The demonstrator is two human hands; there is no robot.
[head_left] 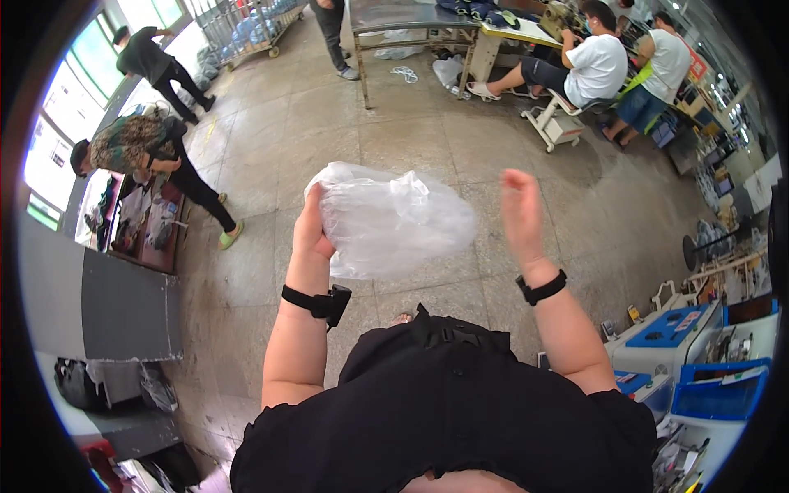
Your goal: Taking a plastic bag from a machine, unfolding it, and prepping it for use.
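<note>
A person's left hand [311,228] grips a clear plastic bag [394,234] by its left edge, thumb nearest the viewer, in a busy workshop. The bag hangs in front of the body, above the tiled floor [444,144], its long axis running left to right, its rounded end pointing right and a gathered tuft [412,197] on top. Past that end, across a gap, the right hand [522,209] is raised, touching nothing; it is blurred, and I cannot tell whether its fingers are spread or curled. Floor stretches to the far table [403,16]; a grey cabinet [131,304] edges the left, a blue-and-white machine [670,333] the near right.
</note>
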